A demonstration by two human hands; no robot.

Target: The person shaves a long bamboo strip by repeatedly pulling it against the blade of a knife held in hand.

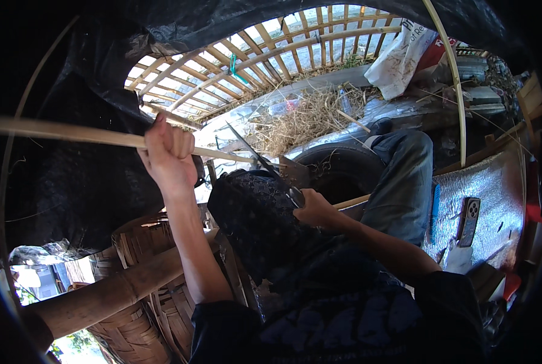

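My left hand (169, 153) is raised at the centre left, its fingers closed round a long pale bamboo strip (77, 131). The strip runs from the far left, where it looks blurred, past my fist and down toward the knife blade. Low in the middle, my right hand (317, 209) grips a knife (260, 158) by its dark handle. Its thin blade points up and to the left, and crosses the strip's right part; whether they touch I cannot tell. A dark patterned cloth (240, 206) lies over my lap beneath the blade.
A dark tyre (328, 151) lies beyond my knees, with dry shavings (301, 124) behind it. A slatted bamboo fence (271, 54) closes the far side. Silvery sheeting (489, 182) with a phone (469, 221) is at right. Woven baskets (122, 321) and a thick bamboo pole (113, 294) stand lower left.
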